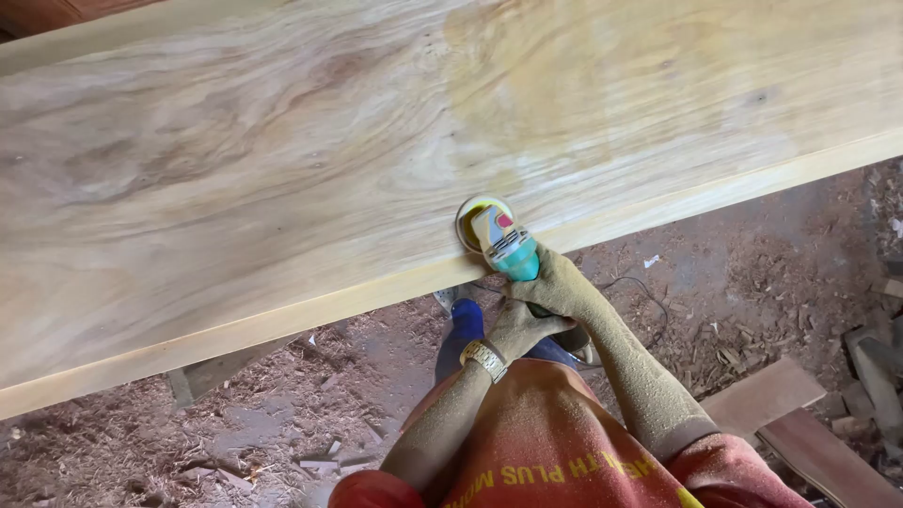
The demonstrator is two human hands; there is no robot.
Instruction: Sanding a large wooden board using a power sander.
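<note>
Large pale wooden slab (376,160) fills the upper two thirds of the frame, grain swirling, its near edge running from lower left up to the right edge.

Small angle grinder (497,237), teal body with a round sanding disc, sits on the slab just inside that near edge, centre of the frame.

Right hand (555,277), coated in sawdust, is wrapped around the grinder's rear body; grip closed on the tool. Forearm runs down to the lower right.

Left hand (520,325) lies just below the right, fingers curled closed at the tool's tail end; exactly what it clasps cannot be told, since the right wrist covers it. Gold wristwatch (483,358) on the left wrist.

Dark power cord (649,292) loops over the ground just right of the hands.

Below the slab: dirt floor (282,414) strewn with wood chips and shavings. Blue shoe (467,318) under the slab edge, beside the left hand. Reddish planks (800,423) lie at lower right. Orange-red shirt (555,442) fills the bottom centre.
</note>
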